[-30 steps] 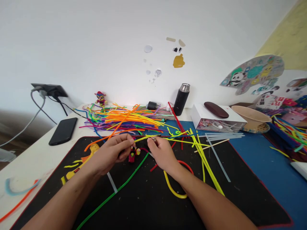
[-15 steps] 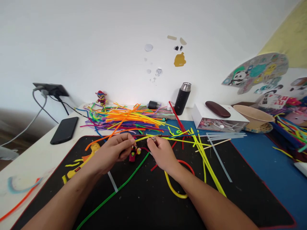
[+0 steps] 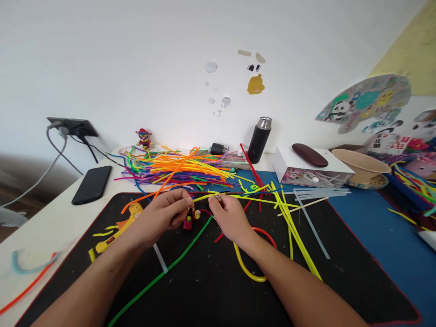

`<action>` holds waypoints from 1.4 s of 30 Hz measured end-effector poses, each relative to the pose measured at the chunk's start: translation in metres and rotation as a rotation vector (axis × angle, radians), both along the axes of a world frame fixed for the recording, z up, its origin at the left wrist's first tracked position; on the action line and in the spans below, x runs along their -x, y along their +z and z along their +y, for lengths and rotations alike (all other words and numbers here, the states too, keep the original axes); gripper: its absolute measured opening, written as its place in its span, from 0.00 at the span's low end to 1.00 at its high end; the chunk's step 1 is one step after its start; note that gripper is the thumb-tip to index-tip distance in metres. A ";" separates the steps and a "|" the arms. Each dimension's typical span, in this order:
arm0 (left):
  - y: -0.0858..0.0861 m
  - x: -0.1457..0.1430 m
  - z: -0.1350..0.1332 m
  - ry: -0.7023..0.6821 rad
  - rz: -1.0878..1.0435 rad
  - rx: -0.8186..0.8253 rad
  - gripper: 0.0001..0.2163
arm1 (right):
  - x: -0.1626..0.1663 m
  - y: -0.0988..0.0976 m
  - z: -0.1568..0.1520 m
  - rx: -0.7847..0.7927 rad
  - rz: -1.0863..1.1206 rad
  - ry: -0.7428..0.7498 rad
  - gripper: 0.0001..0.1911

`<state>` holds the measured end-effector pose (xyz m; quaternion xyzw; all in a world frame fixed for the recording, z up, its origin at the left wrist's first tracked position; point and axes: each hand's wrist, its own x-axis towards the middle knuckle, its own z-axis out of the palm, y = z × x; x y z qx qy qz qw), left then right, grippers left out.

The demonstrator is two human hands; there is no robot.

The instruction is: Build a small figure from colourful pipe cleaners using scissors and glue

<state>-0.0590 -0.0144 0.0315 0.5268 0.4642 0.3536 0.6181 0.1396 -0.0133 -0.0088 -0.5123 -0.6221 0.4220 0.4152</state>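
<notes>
Over the black mat [image 3: 204, 290], my left hand [image 3: 168, 211] pinches one end of a yellow pipe cleaner [image 3: 201, 198]. My right hand [image 3: 233, 220] is closed on the same piece a short way to the right, its thumb and fingertips pressed together. A small shiny thing shows at the right fingertips, too small to make out. Just below and between the hands lies a small dark-red figure [image 3: 188, 222], partly covered by my left fingers. The tip of a long green pipe cleaner [image 3: 180, 258] reaches close to my right hand. A yellow-orange figure [image 3: 117, 234] lies beside my left forearm.
A heap of coloured pipe cleaners [image 3: 190, 165] spreads along the back, near a black flask [image 3: 260, 141]. Loose yellow pipe cleaners [image 3: 294, 231] and a red-yellow loop [image 3: 250, 274] lie right. A phone [image 3: 91, 185] is at left, a white box [image 3: 282, 165] at back right.
Both hands keep nearly the same place and grip. The yellow piece between them is tilted slightly differently; nothing else has visibly moved.
</notes>
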 end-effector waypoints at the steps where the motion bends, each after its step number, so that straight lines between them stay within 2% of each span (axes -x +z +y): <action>1: 0.001 -0.001 0.000 -0.010 0.011 -0.012 0.18 | 0.000 -0.001 0.000 0.002 0.000 0.003 0.20; 7: 0.010 -0.003 -0.003 -0.002 0.109 -0.148 0.19 | -0.001 -0.004 0.002 0.003 0.050 -0.001 0.21; 11: 0.010 -0.004 -0.004 0.010 0.142 -0.199 0.20 | -0.001 -0.003 0.001 0.020 0.045 0.022 0.21; 18: 0.003 -0.003 -0.003 -0.008 0.153 -0.209 0.20 | 0.001 -0.002 0.001 0.015 0.035 0.024 0.20; 24: 0.005 -0.004 -0.004 -0.016 0.144 -0.192 0.20 | 0.002 -0.005 0.001 0.027 0.051 0.026 0.20; 30: 0.007 -0.005 -0.004 -0.023 0.143 -0.191 0.20 | 0.003 0.002 -0.001 0.017 0.003 0.037 0.20; 42: 0.003 -0.006 -0.004 -0.047 0.133 -0.196 0.18 | 0.004 0.002 -0.002 0.021 -0.028 0.051 0.18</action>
